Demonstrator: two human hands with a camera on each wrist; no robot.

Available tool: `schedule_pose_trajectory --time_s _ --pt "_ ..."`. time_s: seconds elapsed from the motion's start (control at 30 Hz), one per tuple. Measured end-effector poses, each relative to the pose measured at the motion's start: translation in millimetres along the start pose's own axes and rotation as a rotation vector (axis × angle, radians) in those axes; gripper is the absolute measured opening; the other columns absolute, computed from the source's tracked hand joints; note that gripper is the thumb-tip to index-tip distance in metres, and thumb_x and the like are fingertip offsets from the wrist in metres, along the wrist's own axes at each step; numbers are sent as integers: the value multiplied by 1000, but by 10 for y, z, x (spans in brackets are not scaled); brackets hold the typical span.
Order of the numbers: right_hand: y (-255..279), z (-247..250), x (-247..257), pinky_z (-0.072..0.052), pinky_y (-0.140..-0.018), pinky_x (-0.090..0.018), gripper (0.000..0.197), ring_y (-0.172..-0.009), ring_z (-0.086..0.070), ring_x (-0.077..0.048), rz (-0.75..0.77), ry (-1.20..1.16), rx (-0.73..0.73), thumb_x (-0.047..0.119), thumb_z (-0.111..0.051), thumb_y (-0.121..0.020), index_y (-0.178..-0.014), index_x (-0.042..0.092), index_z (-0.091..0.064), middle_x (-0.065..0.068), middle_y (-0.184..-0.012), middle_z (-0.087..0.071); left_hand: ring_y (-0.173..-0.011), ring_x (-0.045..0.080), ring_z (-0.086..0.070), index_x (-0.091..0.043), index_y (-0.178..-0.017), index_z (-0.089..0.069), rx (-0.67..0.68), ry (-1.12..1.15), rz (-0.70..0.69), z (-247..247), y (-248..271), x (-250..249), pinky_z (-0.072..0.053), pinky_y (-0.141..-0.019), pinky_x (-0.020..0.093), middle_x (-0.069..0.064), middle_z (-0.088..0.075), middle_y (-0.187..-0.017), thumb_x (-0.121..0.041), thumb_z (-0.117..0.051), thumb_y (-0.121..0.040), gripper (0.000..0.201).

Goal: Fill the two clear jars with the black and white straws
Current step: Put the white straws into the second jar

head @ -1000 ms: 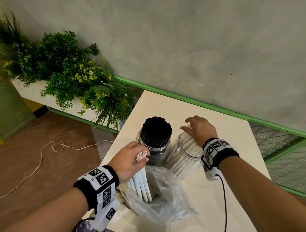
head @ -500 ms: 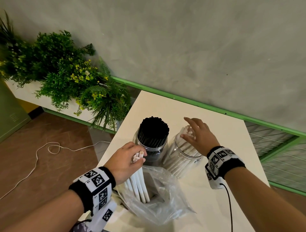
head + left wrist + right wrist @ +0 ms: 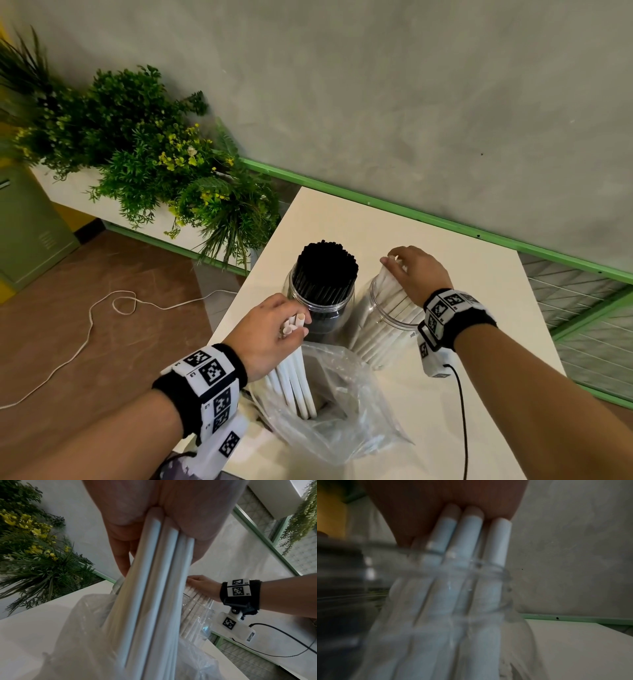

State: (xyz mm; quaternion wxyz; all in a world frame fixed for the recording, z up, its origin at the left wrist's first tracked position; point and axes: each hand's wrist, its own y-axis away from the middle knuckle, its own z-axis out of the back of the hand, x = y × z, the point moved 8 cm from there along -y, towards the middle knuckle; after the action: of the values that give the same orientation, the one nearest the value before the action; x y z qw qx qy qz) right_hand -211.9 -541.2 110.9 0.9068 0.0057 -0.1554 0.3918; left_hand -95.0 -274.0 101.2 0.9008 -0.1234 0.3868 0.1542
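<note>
Meanwhile the left hand grips white straws over the bag; the right hand presses on the tilted jar, which could tip.

Black straws; white straws; green rail.

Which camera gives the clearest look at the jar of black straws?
The head view: the jar of black straws stands whole and sharp there, packed full, beside the jar of white straws. The right wrist view catches only a dark blur of it at the left edge. In the left wrist view it's hidden.
</note>
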Motion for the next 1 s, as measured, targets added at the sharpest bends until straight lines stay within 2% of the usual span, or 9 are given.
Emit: schedule_pose_trajectory --time_s 0.13,0.23,0.33,0.47,0.53,0.6,0.7,0.83,1.0 --pt "23 -2 42 -49 -79 -36 30 -101 -54 -18 100 -32 -26 40 -42 -98 -123 31 -57 4 -106 -55 -77 2 -53 -35 -95 -60 -1 -6 -6 -5 0 8 -32 -68 4 -15 -48 -94 -25 -61 -87 13" --pt "23 10 47 -47 -76 -35 22 -94 -55 -23 135 -59 -40 28 -46 -98 -108 20 -63 -1 -103 -54 -81 2 -53 -35 -95 -60 -8 7 -19 -8 3 23 -33 -69 4 -15 -49 -94 -31 -58 -85 11" --pt "43 97 73 -44 -71 -36 14 -78 -51 -26 139 -105 -130 20 -51 -96 -93 7 -56 -4 -91 -49 -84 2 -52 -35 -95 -60 -9 14 -24 -17 8 36 -34 -69 4 -16 -49 -93 -38 -52 -81 17" --pt "68 120 111 -36 -66 -32 9 -72 -44 -26 136 -112 -157 11 -49 -94 -89 4 -50 -5 -87 -45 -82 1 -52 -34 -96 -61 -18 5 -27 -12 6 40 -34 -69 5 -14 -50 -93 -37 -54 -81 16" --pt "70 119 98 -37 -68 -33 6 -75 -45 -26 130 -125 -173 7 -46 -92 -92 4 -51 -7 -90 -46 -81 1 -52 -33 -96 -61 -14 4 -28 -14 11 40 -34 -69 5 -14 -50 -94 -33 -57 -84 13" --pt "59 96 77 -38 -73 -32 13 -82 -48 -28 125 -123 -162 3 -44 -91 -97 2 -56 -11 -97 -51 -80 1 -52 -33 -97 -61 -11 2 -26 -17 17 41 -34 -69 4 -13 -50 -95 -35 -55 -83 15" --pt "70 111 62 -38 -76 -31 19 -89 -51 -33 137 -145 -188 -1 -43 -88 -90 -1 -62 -15 -97 -55 -80 2 -53 -33 -97 -61 -14 -4 -24 -14 18 36 -33 -69 4 -12 -50 -95 -39 -52 -81 19" --pt "125 172 87 -32 -80 -29 26 -94 -47 -32 137 -192 -244 3 -38 -84 -85 0 -64 -15 -97 -56 -79 2 -53 -32 -97 -61 -17 -6 -29 -4 21 21 -33 -69 4 -12 -50 -95 -31 -58 -87 11" --pt "105 196 35 -35 -82 -31 31 -98 -48 -33 85 -234 -278 0 -35 -82 -88 2 -66 -15 -102 -57 -79 3 -54 -32 -96 -61 -15 3 -28 -3 31 25 -35 -69 6 -11 -51 -95 -40 -51 -80 20"
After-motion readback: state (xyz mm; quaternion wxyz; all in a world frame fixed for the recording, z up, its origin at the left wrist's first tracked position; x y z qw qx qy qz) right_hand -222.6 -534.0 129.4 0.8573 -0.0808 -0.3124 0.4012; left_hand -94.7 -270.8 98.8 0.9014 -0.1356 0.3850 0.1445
